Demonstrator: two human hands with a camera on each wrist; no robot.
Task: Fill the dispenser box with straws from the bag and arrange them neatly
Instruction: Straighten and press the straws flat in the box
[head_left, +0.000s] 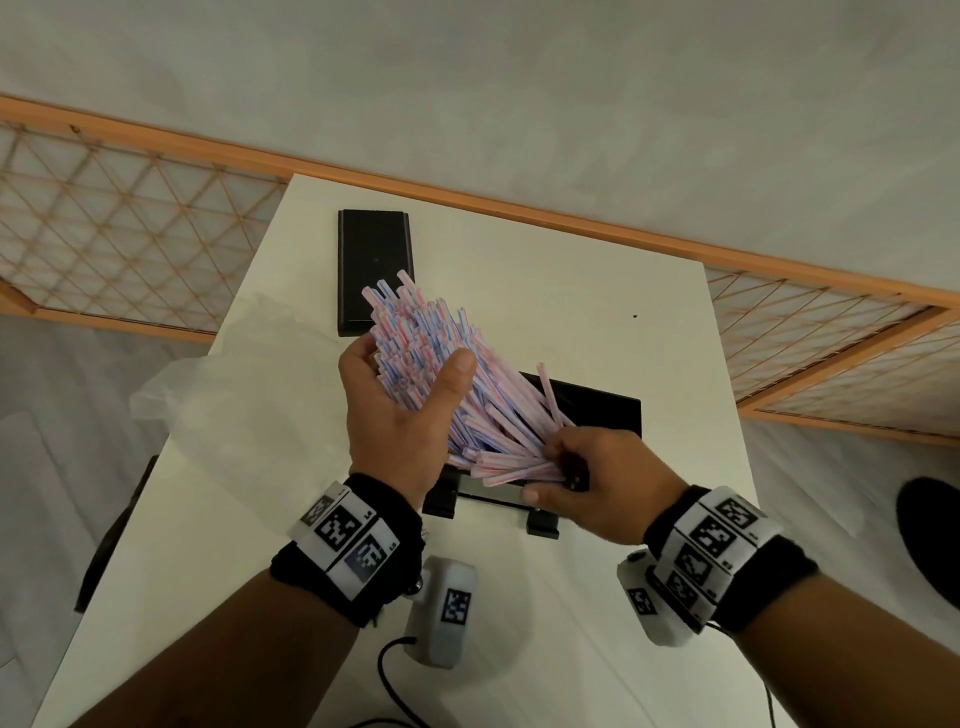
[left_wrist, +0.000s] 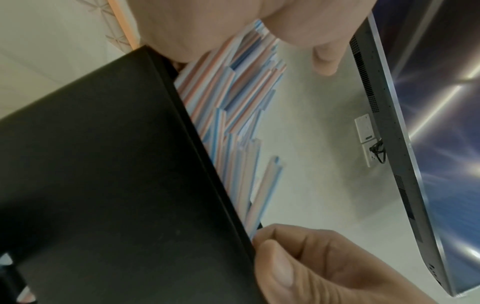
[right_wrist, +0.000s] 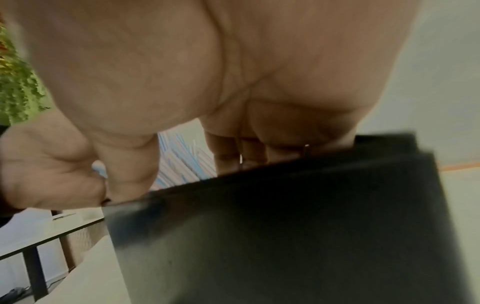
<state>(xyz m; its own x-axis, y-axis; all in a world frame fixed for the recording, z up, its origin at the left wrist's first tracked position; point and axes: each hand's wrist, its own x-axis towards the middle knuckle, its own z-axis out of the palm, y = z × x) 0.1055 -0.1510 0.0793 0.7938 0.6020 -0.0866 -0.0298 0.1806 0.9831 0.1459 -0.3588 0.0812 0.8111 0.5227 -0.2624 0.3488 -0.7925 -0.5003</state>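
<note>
Holding a fanned bundle of striped straws (head_left: 431, 353), the left hand (head_left: 400, 415) has its grip curled around them above the black dispenser box (head_left: 597, 408) on the white desk (head_left: 597, 291). Right hand (head_left: 597, 478) pinches the bundle's lower ends at the box. Black lid (head_left: 374, 260) lies behind; plastic bag (head_left: 244, 405) left.

No text can be read on anything here.
</note>
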